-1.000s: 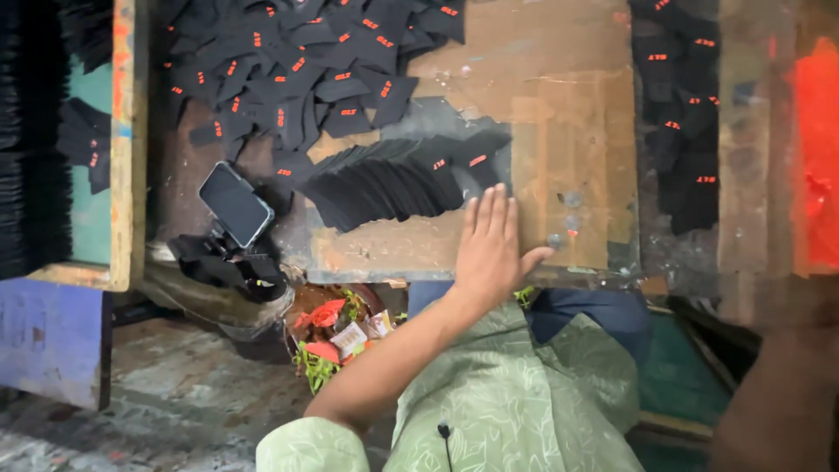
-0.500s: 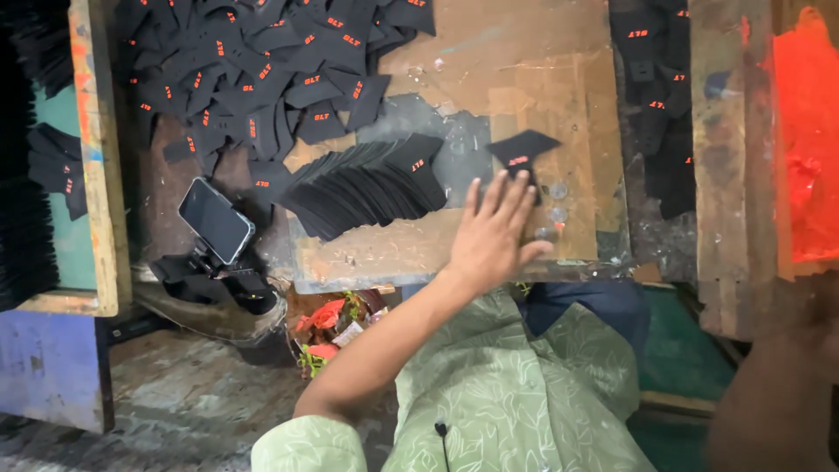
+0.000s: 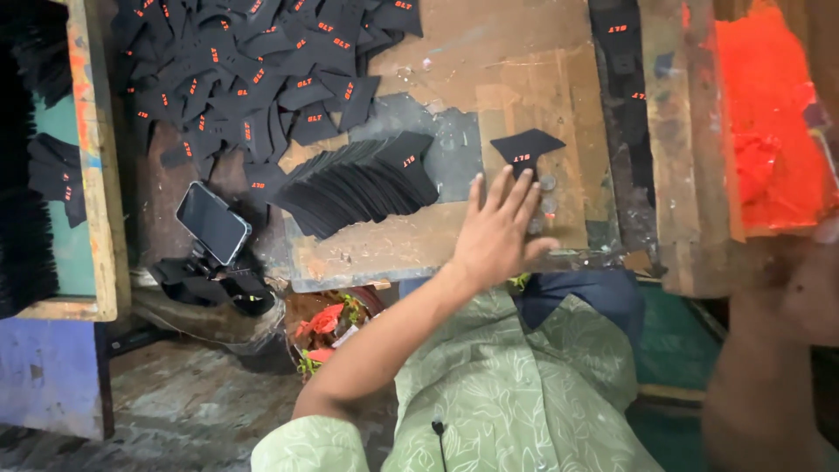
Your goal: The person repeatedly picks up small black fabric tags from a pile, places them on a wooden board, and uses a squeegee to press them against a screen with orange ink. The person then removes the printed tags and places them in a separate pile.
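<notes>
On the worn brown wooden workboard (image 3: 524,61), my left hand (image 3: 498,232) lies spread wide, fingers fanned apart, holding nothing. Its fingertips (image 3: 523,175) reach the lower edge of a single black fabric piece with a small orange print (image 3: 526,147), which lies flat by itself toward the right part of the board. That piece is dark and matte, broad across the top and narrowing to a short tab at the bottom, with the orange marking near its lower middle.

Just to the left of my hand sits a fanned stack of black fabric pieces (image 3: 363,183), overlapping like spread cards, resting partly on a grey patch of the board. Farther up and left, a loose heap of black printed pieces (image 3: 253,70) covers the corner, orange marks showing on many of them. A dark smartphone on a small black stand (image 3: 212,224) stands near the board's left edge, tilted, its screen blank.

To the right, a paint-stained wooden frame (image 3: 690,149) stands beside the board, and beyond it a bright orange smeared surface (image 3: 769,131). My right hand (image 3: 813,280) appears only as a blur at the right edge of the view; I cannot tell whether it is closed or holding anything. My pale green patterned shirt (image 3: 507,393) fills the lower middle.
</notes>
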